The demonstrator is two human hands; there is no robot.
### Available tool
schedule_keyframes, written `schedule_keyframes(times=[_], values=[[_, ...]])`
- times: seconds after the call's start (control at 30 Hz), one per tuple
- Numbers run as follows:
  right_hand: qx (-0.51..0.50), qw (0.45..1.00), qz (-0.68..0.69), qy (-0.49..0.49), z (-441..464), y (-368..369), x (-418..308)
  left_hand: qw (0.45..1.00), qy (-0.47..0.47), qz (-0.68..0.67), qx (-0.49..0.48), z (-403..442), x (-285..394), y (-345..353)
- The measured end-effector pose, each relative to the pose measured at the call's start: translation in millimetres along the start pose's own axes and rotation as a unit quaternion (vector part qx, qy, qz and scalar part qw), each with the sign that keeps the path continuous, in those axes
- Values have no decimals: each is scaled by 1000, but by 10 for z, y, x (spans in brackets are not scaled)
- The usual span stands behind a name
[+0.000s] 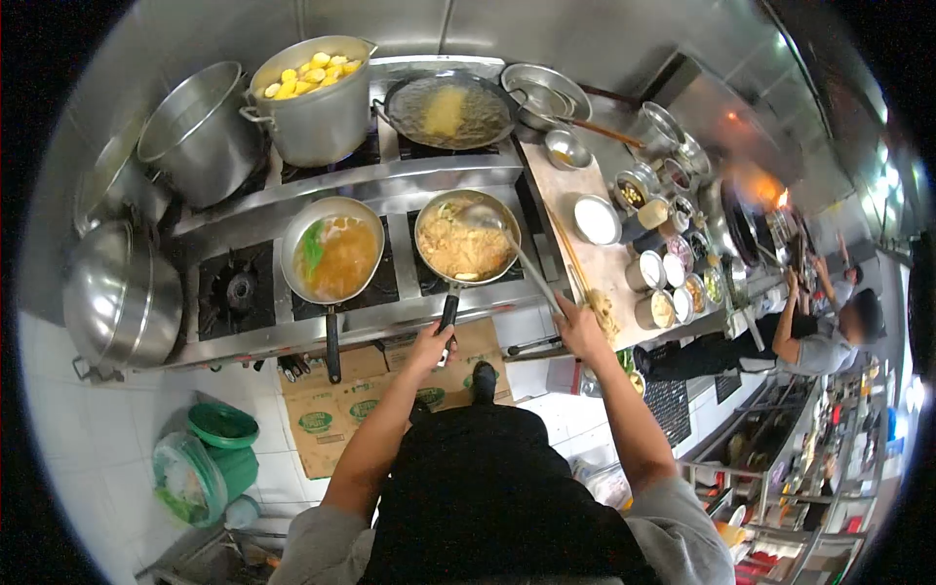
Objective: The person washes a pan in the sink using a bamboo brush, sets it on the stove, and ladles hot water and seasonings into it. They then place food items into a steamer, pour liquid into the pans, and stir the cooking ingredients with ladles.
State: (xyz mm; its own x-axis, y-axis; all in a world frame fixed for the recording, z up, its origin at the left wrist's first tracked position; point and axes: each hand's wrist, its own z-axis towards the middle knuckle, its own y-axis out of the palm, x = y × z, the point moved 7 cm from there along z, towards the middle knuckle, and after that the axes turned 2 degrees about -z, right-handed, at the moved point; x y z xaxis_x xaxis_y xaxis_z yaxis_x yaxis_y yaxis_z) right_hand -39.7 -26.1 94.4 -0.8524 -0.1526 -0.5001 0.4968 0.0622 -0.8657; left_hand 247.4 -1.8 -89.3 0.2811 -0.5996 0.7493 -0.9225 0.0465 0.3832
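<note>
- The left hand [434, 347] has its fingers closed round the black handle [448, 313] of the pan [419, 242]; a firm, level hold should steady it against the ladle's push.
- The right hand [583, 332] has its fingers wrapped around the long shaft of the ladle [480, 216], whose bowl is beyond and to the left of them, at the food [458, 252].
- The food lies in the pan, just beyond the left fingers — long, sweeping turns from the rim inward would move it evenly.
- A low ladle angle suits lifting from beneath; pressing straight down could mash the food or tip the pan.
- The broth pan [292, 234] sits beyond and left of the left fingers — small strokes avoid knocking it.
- Chopsticks [568, 246] lie just beyond the right fingers, so the right wrist should swing clear.
</note>
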Motion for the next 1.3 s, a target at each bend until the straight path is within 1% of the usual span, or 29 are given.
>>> schedule_keyframes(times=[0.07,0.1,0.13,0.2,0.23,0.33,0.37,0.47,0.5,0.53,0.6,0.63,0.67,0.7,0.73,0.77,0.9,1.0,1.03,1.07,1.13,1.17,1.2,1.23,1.27,1.3], values=[[27,1000,-1,17,212,49,-49,1000,-15,-22,-1,7,12,-17],[26,999,-33,30,272,106,-111,999,-23,-36,-2,7,-6,-8],[31,997,-66,16,282,219,-108,1000,-19,-11,-4,2,-6,0],[-39,995,-88,31,233,411,-86,999,-4,37,-8,94,-50,-64],[4,997,-71,-30,218,387,-38,1000,-21,9,-17,162,-117,-82],[3,998,-57,-25,338,295,52,999,-25,5,-25,85,-31,-45],[12,996,-84,2,428,305,4,999,-35,12,-11,47,8,-25],[34,999,-33,7,645,654,-11,998,-37,58,-6,-47,146,33],[21,999,-29,5,625,795,-52,998,-38,56,-4,-50,164,43],[-2,998,-64,9,543,856,-22,998,-39,54,-1,-58,181,39],[-50,989,-136,13,350,696,-173,998,-45,43,2,-83,193,28],[-69,989,-127,-6,335,689,-23,998,-48,35,3,-86,204,26],[-71,986,-152,3,295,539,-69,998,-54,28,5,-102,200,10],[-55,984,-168,-10,288,504,-33,999,-48,11,-5,-74,180,4],[-37,982,-182,-23,312,521,-35,997,-59,45,-17,-53,155,-25],[-20,982,-186,-25,332,501,-164,997,-54,51,-21,-22,131,-41],[-8,978,-194,-70,299,797,-178,997,-51,53,-31,56,92,-74],[-53,973,-215,-56,22,646,19,996,-87,21,-11,-8,114,-91],[-45,975,-212,-55,-17,534,20,996,-79,42,-29,49,70,-123],[-38,976,-209,-51,-59,438,17,996,-69,42,-24,20,113,-156],[19,982,-175,-61,-124,269,-27,997,-55,42,-26,-11,129,-98],[49,984,-156,-65,-151,151,-79,995,-44,89,-11,-13,134,-150],[85,984,-138,-66,-170,4,-119,994,-29,102,4,-32,158,-210],[84,987,-131,-33,-188,-90,-131,993,-12,117,14,-74,145,-257],[118,986,-101,-54,-237,-212,-229,991,4,133,24,-113,111,-304],[146,985,-84,-44,-292,-245,-303,992,-4,123,30,-160,38,-363]])
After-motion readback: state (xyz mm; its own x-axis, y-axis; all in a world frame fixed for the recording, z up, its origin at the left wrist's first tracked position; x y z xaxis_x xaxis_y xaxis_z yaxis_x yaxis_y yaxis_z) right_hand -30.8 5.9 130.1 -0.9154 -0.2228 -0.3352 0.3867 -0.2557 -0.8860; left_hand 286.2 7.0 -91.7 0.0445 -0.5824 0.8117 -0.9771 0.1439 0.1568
